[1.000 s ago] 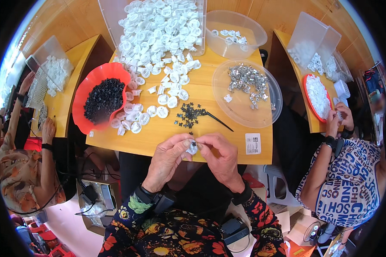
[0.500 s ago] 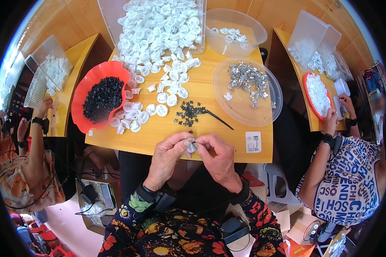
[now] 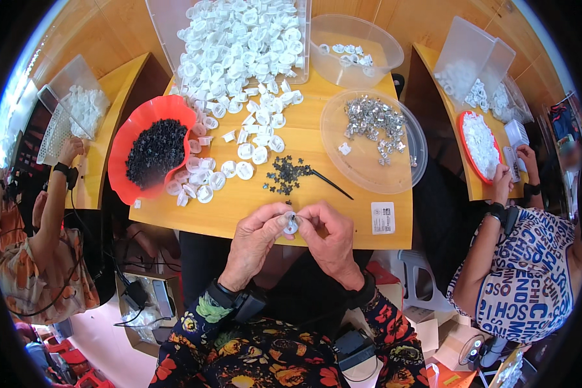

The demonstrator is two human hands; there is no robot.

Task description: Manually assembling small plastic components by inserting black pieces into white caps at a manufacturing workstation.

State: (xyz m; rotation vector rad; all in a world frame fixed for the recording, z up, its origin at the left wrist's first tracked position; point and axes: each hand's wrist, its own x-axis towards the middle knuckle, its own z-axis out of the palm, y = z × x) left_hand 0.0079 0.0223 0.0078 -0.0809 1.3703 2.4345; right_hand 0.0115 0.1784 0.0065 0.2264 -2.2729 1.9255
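While the red bowl of black bits sits at the counter's left edge, the left hand and right hand meet at its near edge, each grip closed on one small white cap pinched between their fingertips. Loose black bits lie just beyond; a clear dish of metal clips sits by the right edge.

Fingertips of both hands cover most of the small white cap held at the table edge. The white tray beyond the table is cut off at the top. The black bits are too small to identify.
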